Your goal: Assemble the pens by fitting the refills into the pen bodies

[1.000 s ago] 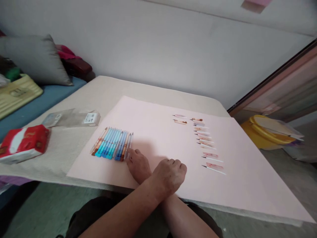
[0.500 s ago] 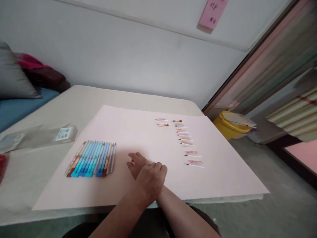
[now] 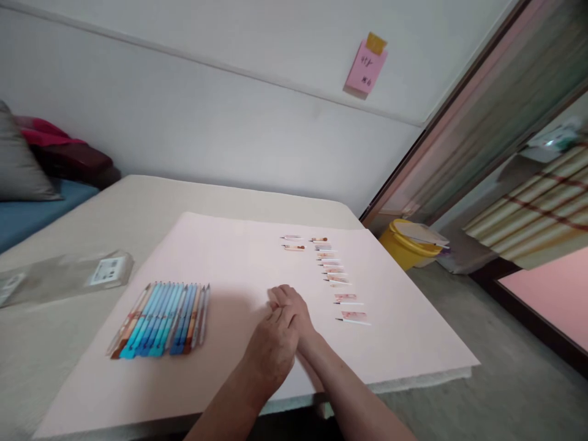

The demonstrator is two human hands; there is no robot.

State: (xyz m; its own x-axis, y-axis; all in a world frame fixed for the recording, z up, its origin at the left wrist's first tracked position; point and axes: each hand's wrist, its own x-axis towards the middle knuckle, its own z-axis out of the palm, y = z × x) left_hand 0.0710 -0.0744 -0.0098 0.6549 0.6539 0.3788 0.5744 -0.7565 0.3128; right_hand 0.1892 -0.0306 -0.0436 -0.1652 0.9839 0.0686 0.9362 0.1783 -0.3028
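My left hand [image 3: 273,343] and my right hand [image 3: 293,305] meet above the pink sheet [image 3: 239,245], just in front of its middle. The left fingers are bent and close together, laid on the right hand near its thumb side. On the right hand the fingers point left and bend downward, their tips partly hidden behind the left hand. No object shows between the hands. To their left lies a tight row of blue, brown and clear pens [image 3: 158,318]. Thin pen refills [image 3: 351,321] with patterned paper slips form a column on the right; several lie farther back.
A clear plastic bag [image 3: 68,282] with a white label lies left of the sheet. Beyond the table's right side stands a yellow bucket [image 3: 404,245]. A white wall [image 3: 229,122] bounds the table's back, with a pink note [image 3: 366,70] on it. A grey cushion [image 3: 22,159] sits far left.
My right hand has drawn back to the right from under my left wrist. The left hand now rests against its fingers instead of across its wrist. The camera view has tilted up and shifted.
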